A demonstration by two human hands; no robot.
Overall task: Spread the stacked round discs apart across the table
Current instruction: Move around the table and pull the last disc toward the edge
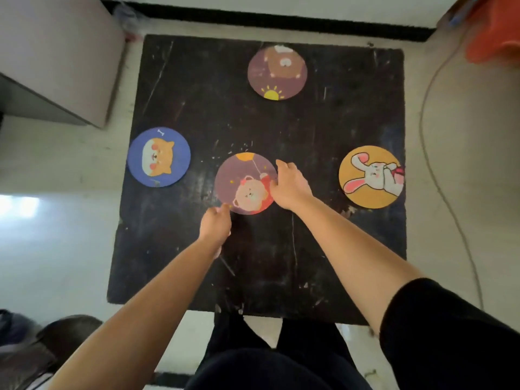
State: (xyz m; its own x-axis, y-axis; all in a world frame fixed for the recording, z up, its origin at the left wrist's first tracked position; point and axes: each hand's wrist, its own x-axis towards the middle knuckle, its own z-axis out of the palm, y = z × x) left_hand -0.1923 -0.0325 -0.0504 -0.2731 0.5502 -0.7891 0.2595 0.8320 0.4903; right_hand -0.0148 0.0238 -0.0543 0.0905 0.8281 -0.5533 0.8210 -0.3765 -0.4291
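Observation:
Four round picture discs lie apart on the black square table. A mauve disc with a bear and balloon sits in the middle. My right hand covers its right edge, fingers curled against the rim. My left hand pinches at its lower left rim. A blue disc with a dog face lies at the left edge. An orange disc with a white rabbit lies at the right edge. A mauve disc with a brown bear and a sun lies at the far side.
A pale cabinet stands at the far left beside the table. A grey cable trails over the floor on the right, and an orange object sits at the far right corner. My dark-clothed legs are at the table's near edge.

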